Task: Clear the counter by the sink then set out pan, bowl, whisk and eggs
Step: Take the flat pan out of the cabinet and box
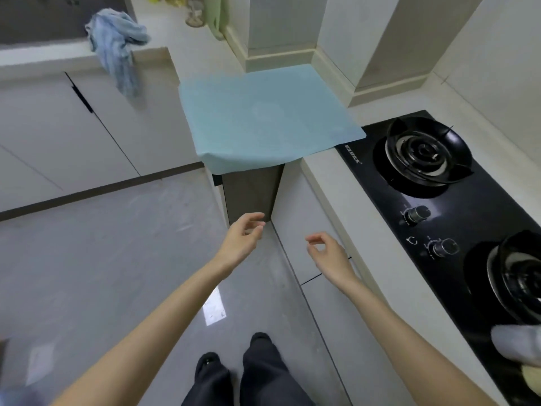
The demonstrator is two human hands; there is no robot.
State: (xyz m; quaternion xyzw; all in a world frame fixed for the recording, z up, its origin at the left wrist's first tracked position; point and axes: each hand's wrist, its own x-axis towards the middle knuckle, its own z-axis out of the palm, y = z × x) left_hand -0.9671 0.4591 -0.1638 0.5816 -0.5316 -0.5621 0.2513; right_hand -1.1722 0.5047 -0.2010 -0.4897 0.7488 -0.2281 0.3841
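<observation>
Seemingly between clearing and setting out. Loosely open and holding nothing, left grip and right grip, low in front of the blue mat draped over the bench corner. No pan, bowl, whisk or eggs visible; likely next: fetch them. Left of mat, a blue cloth, well apart from both.

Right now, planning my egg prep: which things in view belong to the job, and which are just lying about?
Job, likely: left hand, right hand, both empty; cloth hanging over the counter edge; mat on the counter corner.
Lying about: hob, green board.
</observation>
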